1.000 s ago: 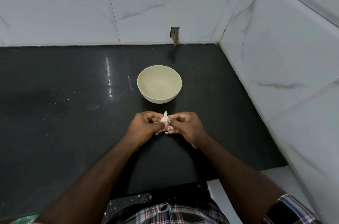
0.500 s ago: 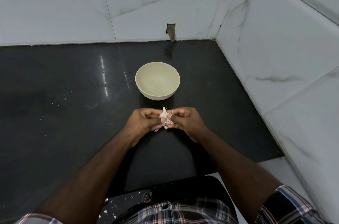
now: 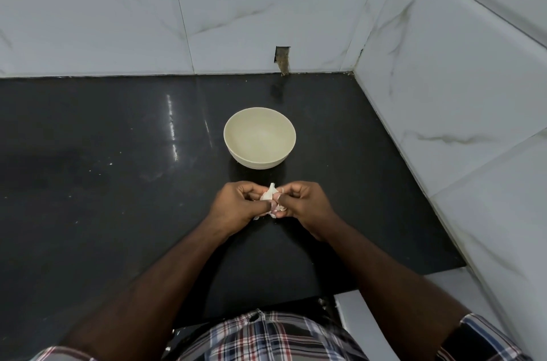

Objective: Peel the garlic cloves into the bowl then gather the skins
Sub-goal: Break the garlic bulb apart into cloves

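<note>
Garlic sits pinched between your two hands just in front of the bowl, held above the black bench and not yet over the rim. Your left hand curls around the near-left side of the garlic, thumb pressing toward its middle; your right hand pinches it from the other side, fingers curled tight, with pale, pink-tinged skin showing below your thumbs. The bowl looks empty, so you are probably at the first clove. The likely slip, as I judge it: a clove popping free under thumb pressure would land on the bench short of the bowl and could roll, since you are working in front of it and not above it. Loose skin flakes may also scatter on the dark surface, making the later gathering slower; a few light specks already lie left of the bowl. No brand, label or readable writing shows anywhere, neither on the bowl nor on the marble-patterned wall tiles behind it.
</note>
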Tool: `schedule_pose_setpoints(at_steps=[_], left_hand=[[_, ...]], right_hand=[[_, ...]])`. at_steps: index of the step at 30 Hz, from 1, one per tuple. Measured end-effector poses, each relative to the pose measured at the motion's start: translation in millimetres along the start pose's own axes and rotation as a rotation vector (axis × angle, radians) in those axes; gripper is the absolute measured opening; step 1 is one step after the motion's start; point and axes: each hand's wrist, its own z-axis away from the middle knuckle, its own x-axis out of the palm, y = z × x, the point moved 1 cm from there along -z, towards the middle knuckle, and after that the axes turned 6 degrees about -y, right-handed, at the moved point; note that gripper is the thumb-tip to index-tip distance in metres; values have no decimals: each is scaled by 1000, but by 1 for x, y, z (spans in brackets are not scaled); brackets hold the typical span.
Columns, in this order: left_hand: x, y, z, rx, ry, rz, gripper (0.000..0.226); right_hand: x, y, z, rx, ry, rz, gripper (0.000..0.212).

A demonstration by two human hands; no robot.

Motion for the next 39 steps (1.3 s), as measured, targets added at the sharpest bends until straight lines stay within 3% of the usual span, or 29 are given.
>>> schedule_pose_setpoints(at_steps=[6,17,24,30,39], left_hand=[[-2,-5,-2,5,16,42,20],[-4,0,-3,-119,8,455,18],[-11,10,-3,-89,-94,406,15],[-10,6,-4,-119,-32,415,20],[-7,7,0,-93,-7,442,9]], right_hand=[[3,-2,-5,36,5,33,16],[3,-10,-10,126,23,-64,11],[8,-15,-9,96,-3,4,17],[10,-11,-12,129,91,99,11],[14,-13,-11,175,163,-19,15]])
